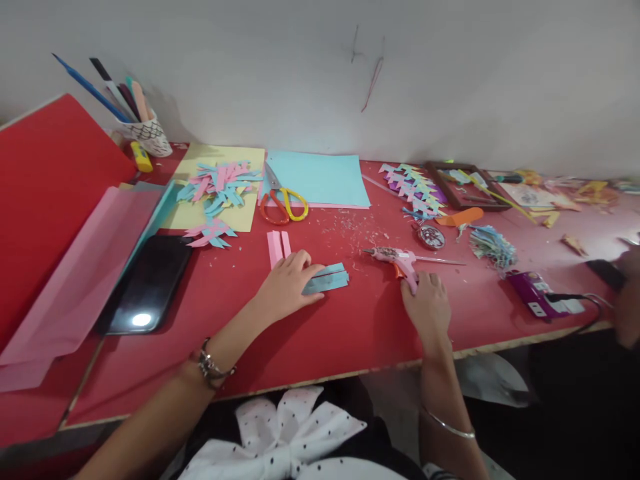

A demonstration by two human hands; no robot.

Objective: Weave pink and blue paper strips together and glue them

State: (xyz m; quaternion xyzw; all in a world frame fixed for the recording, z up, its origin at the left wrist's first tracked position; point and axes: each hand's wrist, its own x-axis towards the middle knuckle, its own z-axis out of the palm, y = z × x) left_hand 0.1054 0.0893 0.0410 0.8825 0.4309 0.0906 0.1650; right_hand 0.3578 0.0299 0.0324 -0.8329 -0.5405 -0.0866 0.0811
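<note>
My left hand (287,287) has its thumb and fingers closed around the left end of some folded blue paper strips (330,279) on the red table. Just beyond its knuckles lie pink paper strips (275,247), partly hidden by the hand. My right hand (427,303) is closed at the end of the handle of a pink glue gun (395,255), which lies on its side with the nozzle pointing left. A clear glue stick (440,261) runs out of the gun's back.
Scissors (284,203) rest by blue sheets (320,175) and a pile of cut strips (220,183). A phone (150,280) lies left. Right are a small round dish (431,236), a purple power strip (540,293) and another person's hand (629,293).
</note>
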